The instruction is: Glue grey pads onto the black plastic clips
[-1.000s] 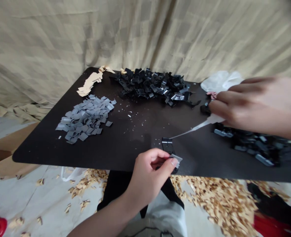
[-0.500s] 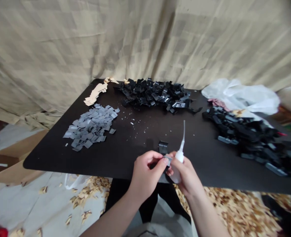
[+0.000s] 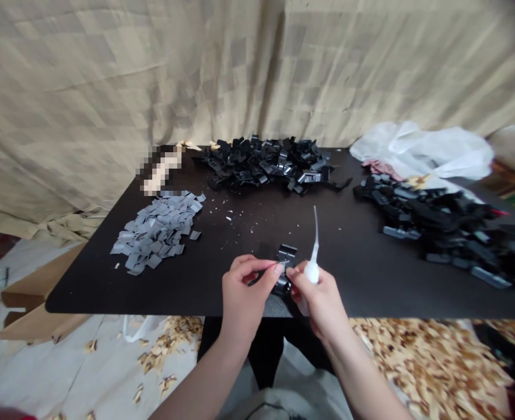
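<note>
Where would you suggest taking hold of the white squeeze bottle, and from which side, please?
Grip the squeeze bottle by its rounded body, coming from the near side, as the right hand does. The body is the thick part, while the long thin nozzle stands up and looks too slender to hold.

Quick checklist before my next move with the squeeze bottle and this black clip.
1. Right hand wrapped around the white squeeze bottle: ok.
2. Thin nozzle pointing up and touching nothing: ok.
3. Left hand gripping the black clip: cannot tell; the fingertips reach its edge, but a firm pinch isn't visible.
4. Bottle contents: cannot tell; the right hand covers most of the bottle.
5. Gray squares lying apart from both hands: ok.
</note>
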`<state>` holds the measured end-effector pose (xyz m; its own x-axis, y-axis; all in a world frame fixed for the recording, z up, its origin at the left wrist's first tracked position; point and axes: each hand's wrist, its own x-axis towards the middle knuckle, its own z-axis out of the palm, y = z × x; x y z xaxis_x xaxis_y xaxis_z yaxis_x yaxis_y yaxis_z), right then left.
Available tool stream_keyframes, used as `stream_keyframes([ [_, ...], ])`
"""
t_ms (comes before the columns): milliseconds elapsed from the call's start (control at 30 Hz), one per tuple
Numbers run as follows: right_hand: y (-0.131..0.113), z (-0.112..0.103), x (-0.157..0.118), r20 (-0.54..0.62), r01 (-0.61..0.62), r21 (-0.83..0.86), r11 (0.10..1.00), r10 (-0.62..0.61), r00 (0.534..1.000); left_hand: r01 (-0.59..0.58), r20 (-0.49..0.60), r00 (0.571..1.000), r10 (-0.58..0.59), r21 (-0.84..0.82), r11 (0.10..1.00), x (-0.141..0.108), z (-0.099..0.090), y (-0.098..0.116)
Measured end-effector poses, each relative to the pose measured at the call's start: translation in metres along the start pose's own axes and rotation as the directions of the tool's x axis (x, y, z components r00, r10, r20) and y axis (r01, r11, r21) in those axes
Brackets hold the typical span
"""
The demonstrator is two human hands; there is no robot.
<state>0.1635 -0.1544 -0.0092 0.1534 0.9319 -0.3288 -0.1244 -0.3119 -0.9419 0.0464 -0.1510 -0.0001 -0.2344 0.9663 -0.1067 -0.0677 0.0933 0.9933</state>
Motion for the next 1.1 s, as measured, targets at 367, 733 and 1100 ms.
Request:
stream_keyframes([
  [367, -0.004, 0.001, -0.005, 0.092, 0.078, -0.170, 0.982, -0.063, 0.994, 0.213, 0.101, 0.975, -0.196, -0.196, 0.957, 0.012, 0.010, 0.008],
  [733, -0.009, 0.003, -0.006, 0.115, 0.095, -0.235, 0.967, -0.069, 0.991, 0.099, 0.025, 0.995, -0.097, -0.084, 0.992, 0.016, 0.011, 0.003],
  [1100, -0.006, -0.003, -0.002, 0.201, 0.125, -0.249, 0.960, -0.074, 0.977, 0.154, 0.134, 0.981, -0.142, -0.084, 0.984, 0.023, 0.005, 0.004],
])
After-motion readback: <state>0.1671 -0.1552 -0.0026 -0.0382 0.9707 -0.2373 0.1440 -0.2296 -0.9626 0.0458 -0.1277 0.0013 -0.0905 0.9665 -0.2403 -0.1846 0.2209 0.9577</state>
